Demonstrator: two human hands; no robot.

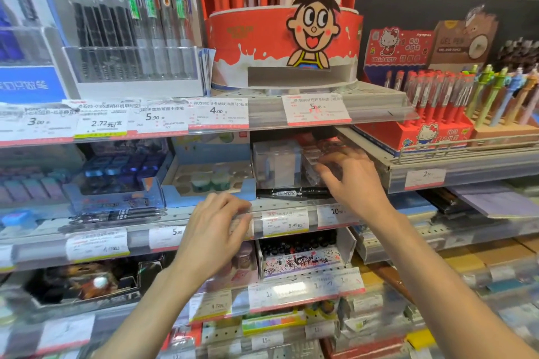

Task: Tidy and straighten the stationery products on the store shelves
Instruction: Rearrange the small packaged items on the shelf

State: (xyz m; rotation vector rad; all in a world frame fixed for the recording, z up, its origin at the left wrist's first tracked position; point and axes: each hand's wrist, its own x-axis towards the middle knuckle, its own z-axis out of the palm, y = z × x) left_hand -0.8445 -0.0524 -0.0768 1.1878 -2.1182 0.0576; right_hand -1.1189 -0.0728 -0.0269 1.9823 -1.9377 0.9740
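The left hand [215, 221] lies with relaxed fingers on the price rail [285, 220] at the middle shelf's front edge, its grip holding nothing. To its right a black marker [291, 193] lies loose along that edge. The right hand [350, 175] curls round the clear plastic boxes [313, 165] further back, probably straightening them; squaring them, then rehoming the marker, seems next.

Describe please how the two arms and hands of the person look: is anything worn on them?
Both forearms are bare as far as the picture shows; no sleeve is in view. The left hand and the right hand wear no gloves. I see no watch, bracelet or ring on either, though the right hand is a little blurred. The fingers show no visible markings.
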